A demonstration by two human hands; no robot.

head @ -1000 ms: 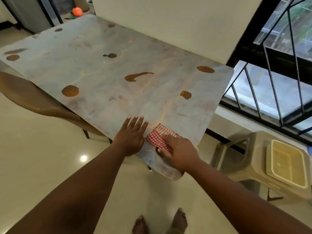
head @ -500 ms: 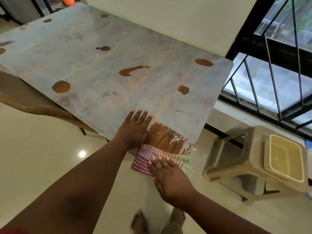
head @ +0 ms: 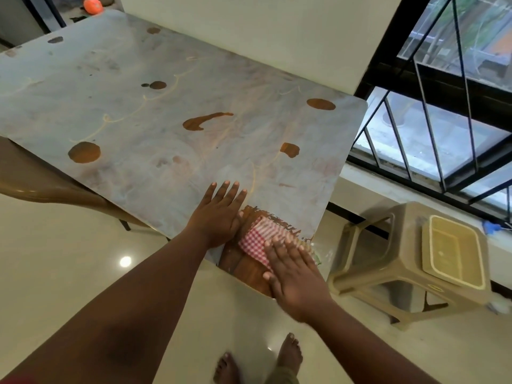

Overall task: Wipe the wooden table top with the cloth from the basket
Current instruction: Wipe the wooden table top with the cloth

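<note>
The wooden table top (head: 171, 151) carries a grey dusty film with brown wood showing in scattered patches. A red-and-white checked cloth (head: 256, 241) lies on its near right corner, where a wiped brown area shows bare wood. My right hand (head: 293, 273) presses flat on the cloth with straight fingers. Just left of the cloth, my left hand (head: 219, 214) rests flat on the table top, fingers straight.
A beige plastic stool (head: 368, 273) with a yellowish basket (head: 454, 250) on it stands to the right of the table. A barred window (head: 443, 120) runs behind it. A brown chair (head: 41, 181) is tucked at the table's left. My bare feet (head: 260, 361) stand on the glossy floor.
My right hand dragged the cloth off the table's near edge, then slid it back onto the corner. A brown wiped patch now shows there. My left hand stayed put.
</note>
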